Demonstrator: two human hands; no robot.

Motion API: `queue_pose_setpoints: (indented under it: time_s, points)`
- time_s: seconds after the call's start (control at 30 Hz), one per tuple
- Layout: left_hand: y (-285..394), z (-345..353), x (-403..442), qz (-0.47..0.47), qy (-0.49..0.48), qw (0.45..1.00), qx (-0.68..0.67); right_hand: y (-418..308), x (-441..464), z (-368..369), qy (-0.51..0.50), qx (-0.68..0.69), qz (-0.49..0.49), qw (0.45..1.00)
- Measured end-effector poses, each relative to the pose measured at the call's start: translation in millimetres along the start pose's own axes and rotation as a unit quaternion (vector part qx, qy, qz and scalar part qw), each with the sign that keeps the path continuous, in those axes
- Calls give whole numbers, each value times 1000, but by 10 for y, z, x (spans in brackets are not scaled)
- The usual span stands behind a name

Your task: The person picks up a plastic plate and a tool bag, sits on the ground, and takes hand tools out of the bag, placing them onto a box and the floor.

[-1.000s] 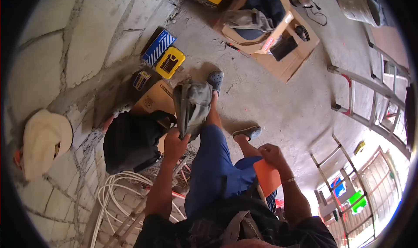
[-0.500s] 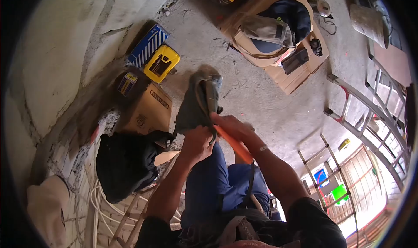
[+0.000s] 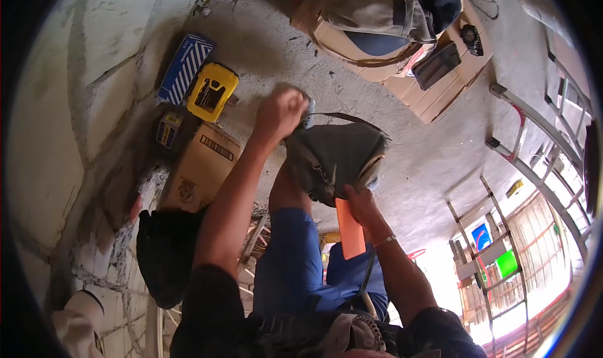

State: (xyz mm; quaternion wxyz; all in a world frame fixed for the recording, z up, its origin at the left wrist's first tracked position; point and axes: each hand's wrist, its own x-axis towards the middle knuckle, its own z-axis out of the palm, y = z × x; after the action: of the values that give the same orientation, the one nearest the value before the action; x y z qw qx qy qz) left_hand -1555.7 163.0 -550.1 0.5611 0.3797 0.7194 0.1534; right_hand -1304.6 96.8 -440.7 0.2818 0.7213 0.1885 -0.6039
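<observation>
A dark grey-green cloth bag (image 3: 342, 154) hangs between my two hands, above my legs, with a strap along its far edge. My left hand (image 3: 282, 112) is closed and blurred at the bag's far left side; what its fingers hold is too small to make out. At the bag's near edge, my right hand (image 3: 361, 207) is closed around an orange flat piece (image 3: 351, 232) and touches the bag's rim.
A blue striped box (image 3: 186, 68), yellow case (image 3: 212, 92) and cardboard box (image 3: 202, 168) stand by the wall at left. Below them lies a black bag (image 3: 166, 257). Cardboard (image 3: 440, 97) with a phone-like dark object (image 3: 438, 66) is ahead. Ladders (image 3: 540, 129) stand at right.
The grey-green bag has swung to the right and spread wider. My left hand has moved forward and up, away from my right hand, which has moved back with the orange piece.
</observation>
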Motion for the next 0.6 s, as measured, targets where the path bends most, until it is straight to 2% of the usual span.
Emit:
queue_pose_setpoints:
  time_s: [0.07,0.13,0.17,0.23,0.27,0.3,0.33,0.37,0.6]
  points:
    - [-379,370,617,94,133,981,105,253,145,-85,23,26,-23,999]
    - [-554,611,1090,123,173,967,143,430,248,-189,48,55,-43,996]
    - [-644,725,1319,125,167,967,146,475,234,-276,74,46,-4,996]
    - [-825,928,1709,113,231,947,192,802,313,-385,96,43,44,993]
    - [-911,957,1881,199,245,919,236,1087,417,-388,131,39,10,991]
    - [-982,968,1998,285,256,881,277,1249,510,-367,165,35,-23,985]
    - [-977,994,2042,269,242,895,260,853,288,-465,149,14,53,987]
    - [-1110,1034,2184,321,266,868,269,810,249,-511,144,21,59,988]
    - [-1127,1131,2363,321,240,849,345,1010,468,-483,111,44,28,992]
